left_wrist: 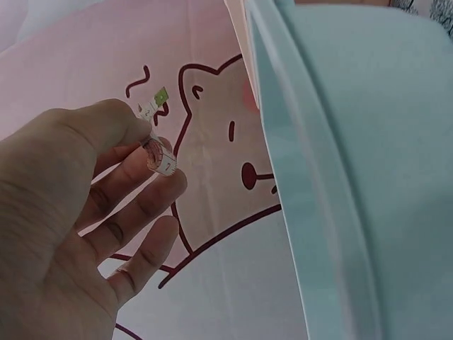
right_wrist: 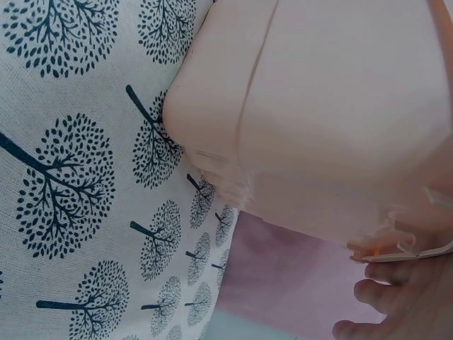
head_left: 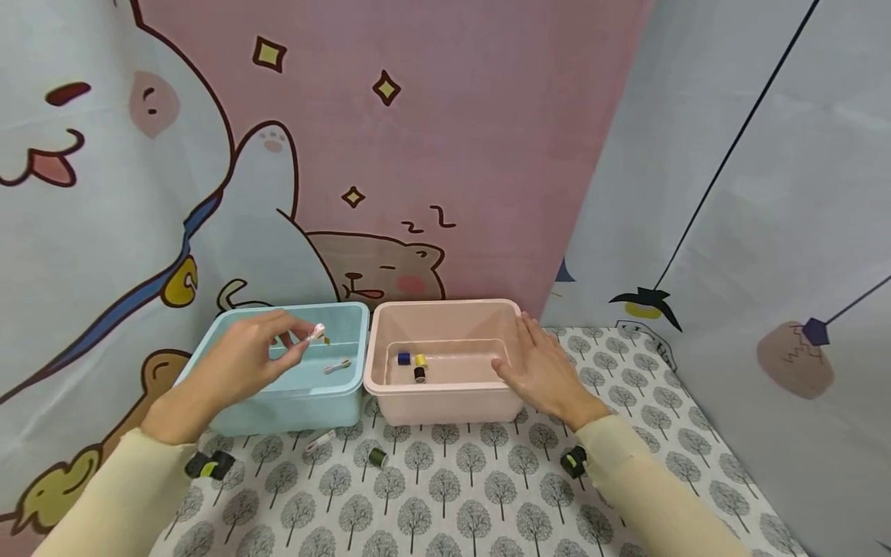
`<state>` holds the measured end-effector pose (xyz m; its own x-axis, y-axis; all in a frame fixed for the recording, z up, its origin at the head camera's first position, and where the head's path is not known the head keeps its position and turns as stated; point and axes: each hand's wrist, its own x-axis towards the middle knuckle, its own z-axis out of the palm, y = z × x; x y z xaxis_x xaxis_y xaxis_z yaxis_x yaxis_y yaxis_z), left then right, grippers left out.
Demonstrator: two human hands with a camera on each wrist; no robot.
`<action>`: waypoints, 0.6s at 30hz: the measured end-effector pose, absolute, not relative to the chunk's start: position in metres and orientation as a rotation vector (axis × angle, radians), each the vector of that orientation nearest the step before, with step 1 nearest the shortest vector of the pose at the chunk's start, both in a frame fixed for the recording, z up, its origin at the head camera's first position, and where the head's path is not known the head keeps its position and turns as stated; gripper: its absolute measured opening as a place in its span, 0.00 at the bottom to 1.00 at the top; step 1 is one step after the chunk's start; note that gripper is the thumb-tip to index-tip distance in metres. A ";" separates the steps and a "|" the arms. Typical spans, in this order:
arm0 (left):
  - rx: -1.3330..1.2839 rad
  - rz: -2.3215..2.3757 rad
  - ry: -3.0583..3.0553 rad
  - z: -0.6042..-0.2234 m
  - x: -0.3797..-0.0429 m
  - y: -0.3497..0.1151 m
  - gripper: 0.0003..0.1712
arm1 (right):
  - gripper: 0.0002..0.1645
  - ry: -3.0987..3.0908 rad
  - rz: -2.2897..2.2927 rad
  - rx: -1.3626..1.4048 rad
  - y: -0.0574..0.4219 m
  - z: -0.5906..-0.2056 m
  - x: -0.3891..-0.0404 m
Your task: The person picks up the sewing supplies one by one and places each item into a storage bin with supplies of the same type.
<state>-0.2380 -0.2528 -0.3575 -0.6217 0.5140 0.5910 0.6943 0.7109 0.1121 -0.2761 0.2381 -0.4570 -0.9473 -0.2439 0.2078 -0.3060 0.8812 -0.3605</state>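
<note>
Pinching a rolled measuring tape [head_left: 317, 333] over the blue bin [head_left: 285, 411], the left hand [head_left: 247, 350] appears engaged in placing, the next move calling for lowering and release, while the straightened right hand [head_left: 544, 373] touches the pink bin [head_left: 445, 406].

Pale blue bin [head_left: 292, 414], pale pink bin [head_left: 445, 406], green-tipped white tape [left_wrist: 165, 163], white cloth [head_left: 431, 514] patterned in grey trees

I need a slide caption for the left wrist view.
Left hand pinches a coiled white measuring tape above a pale-blue rectangular plastic bin.

Pink-and-white cartoon curtain [head_left: 473, 155] behind a tree-print tablecloth [head_left: 445, 487].
</note>
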 end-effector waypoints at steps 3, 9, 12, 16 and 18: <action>-0.889 -0.434 -2.438 -0.353 -0.247 -0.253 0.15 | 0.65 -2.895 0.600 0.424 0.241 -0.456 -0.276; -0.882 -0.405 -2.504 -0.345 -0.268 -0.254 0.13 | 0.64 -2.871 0.618 0.418 0.240 -0.457 -0.276; -0.887 -0.393 -2.526 -0.341 -0.277 -0.256 0.11 | 0.64 -2.874 0.620 0.414 0.239 -0.457 -0.275; -0.870 -0.398 -2.597 -0.334 -0.289 -0.258 0.10 | 0.65 -2.875 0.609 0.415 0.239 -0.456 -0.275; -0.863 -0.405 -2.633 -0.331 -0.295 -0.258 0.10 | 0.66 -2.870 0.612 0.417 0.239 -0.455 -0.274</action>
<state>-0.2947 -0.2583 -0.3313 -0.7578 0.5144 0.4014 0.6114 0.7747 0.1613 -0.2741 0.2392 -0.4554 -0.9451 -0.2336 0.2285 -0.3065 0.8763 -0.3718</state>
